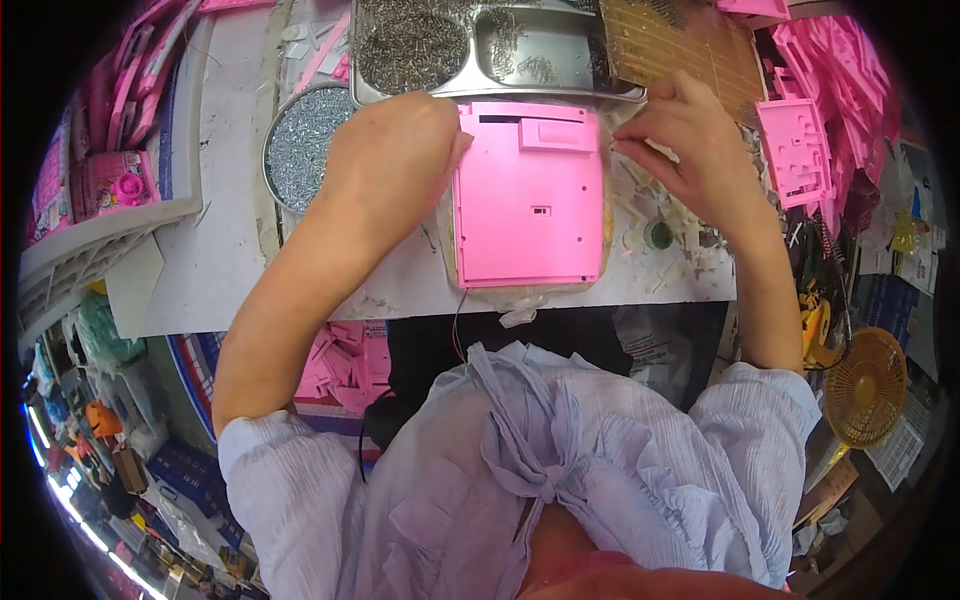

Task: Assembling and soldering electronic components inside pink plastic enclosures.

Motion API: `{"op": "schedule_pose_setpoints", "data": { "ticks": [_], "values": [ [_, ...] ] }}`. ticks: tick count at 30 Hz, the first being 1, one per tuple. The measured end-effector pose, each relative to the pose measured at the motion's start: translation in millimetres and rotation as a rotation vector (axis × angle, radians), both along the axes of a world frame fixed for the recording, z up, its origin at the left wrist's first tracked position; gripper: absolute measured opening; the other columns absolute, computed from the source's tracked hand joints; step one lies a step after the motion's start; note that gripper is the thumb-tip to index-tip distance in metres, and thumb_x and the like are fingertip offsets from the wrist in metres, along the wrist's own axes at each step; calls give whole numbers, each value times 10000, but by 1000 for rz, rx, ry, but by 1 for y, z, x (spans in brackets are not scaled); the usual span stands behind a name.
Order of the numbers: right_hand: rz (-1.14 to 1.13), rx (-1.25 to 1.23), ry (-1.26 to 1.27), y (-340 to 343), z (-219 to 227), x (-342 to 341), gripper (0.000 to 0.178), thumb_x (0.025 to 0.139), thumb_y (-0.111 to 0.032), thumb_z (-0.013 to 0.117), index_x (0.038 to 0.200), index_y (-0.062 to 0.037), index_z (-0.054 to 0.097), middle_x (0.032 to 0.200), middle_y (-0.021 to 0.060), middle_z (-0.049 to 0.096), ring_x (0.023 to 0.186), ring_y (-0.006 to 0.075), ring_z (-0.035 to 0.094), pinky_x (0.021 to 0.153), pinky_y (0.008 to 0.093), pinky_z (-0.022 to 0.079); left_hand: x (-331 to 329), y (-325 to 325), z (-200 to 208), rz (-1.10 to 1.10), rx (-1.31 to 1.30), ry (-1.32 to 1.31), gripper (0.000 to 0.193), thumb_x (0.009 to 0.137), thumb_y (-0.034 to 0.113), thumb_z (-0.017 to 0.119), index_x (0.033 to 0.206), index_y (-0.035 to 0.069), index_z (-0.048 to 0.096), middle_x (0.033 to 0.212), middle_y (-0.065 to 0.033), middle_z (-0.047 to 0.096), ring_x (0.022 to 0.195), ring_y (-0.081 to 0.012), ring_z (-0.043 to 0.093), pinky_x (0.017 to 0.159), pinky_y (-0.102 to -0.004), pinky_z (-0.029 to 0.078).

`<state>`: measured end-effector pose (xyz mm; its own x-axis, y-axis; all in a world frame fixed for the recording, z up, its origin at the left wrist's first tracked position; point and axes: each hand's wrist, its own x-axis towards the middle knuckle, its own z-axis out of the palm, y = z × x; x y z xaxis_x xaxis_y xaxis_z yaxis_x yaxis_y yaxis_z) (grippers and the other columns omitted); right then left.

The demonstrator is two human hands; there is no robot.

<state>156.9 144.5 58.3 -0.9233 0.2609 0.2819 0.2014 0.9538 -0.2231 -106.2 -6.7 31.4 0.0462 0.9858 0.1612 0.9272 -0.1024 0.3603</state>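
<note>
A flat pink plastic casing (525,210) lies in front of me, with a slot along its top edge, a raised block at the upper right and several small holes. My left hand (395,150) is closed at the casing's upper left edge; whatever its curled fingers hold, if anything, is hidden. Just off the upper right edge, my right hand (695,145) has thumb and forefinger brought together. A tiny dark speck shows at those fingertips, too small to name. Beneath the casing, a pale pad (450,262) shows at its rim, and a thin wire (457,330) hangs below the lower left corner.
A metal tray (555,70) of small screws stands beyond the casing, partly under a brown board (680,50). Left of it sits a round tin (266,165) of silvery screws. Pink plastic parts (795,150) pile up at right; a white crate (110,235) stands at left.
</note>
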Motion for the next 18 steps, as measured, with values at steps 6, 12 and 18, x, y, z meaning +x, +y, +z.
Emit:
{"op": "schedule_pose_setpoints", "data": {
  "ticks": [6, 12, 18],
  "values": [
    [-9, -91, 171, -32, -17, 7, 151, 761, -154, 815, 865, -87, 728, 793, 38, 650, 874, 273, 590, 778, 390, 497, 9, 11, 10, -65, -55, 198, 198, 856, 166, 731, 804, -2, 642, 809, -164, 678, 805, -373, 663, 726, -476, 525],
    [-42, -241, 251, -43, -43, 11, 231, 743, -91, 837, 954, -57, 751, 826, 50, 676, 825, 271, 574, 721, 355, 487, 5, 5, 12, 9, -34, 91, 192, 855, 165, 758, 824, 2, 662, 801, -146, 681, 724, -341, 649, 664, -445, 515],
    [11, -95, 285, -44, -51, 12, 269, 739, -87, 843, 995, -70, 763, 862, 48, 686, 837, 273, 583, 714, 355, 498, 46, -22, 4, -9, 201, -216, 112, 843, 132, 774, 879, 48, 710, 811, -74, 681, 670, -257, 622, 648, -394, 486]
  ]
}}
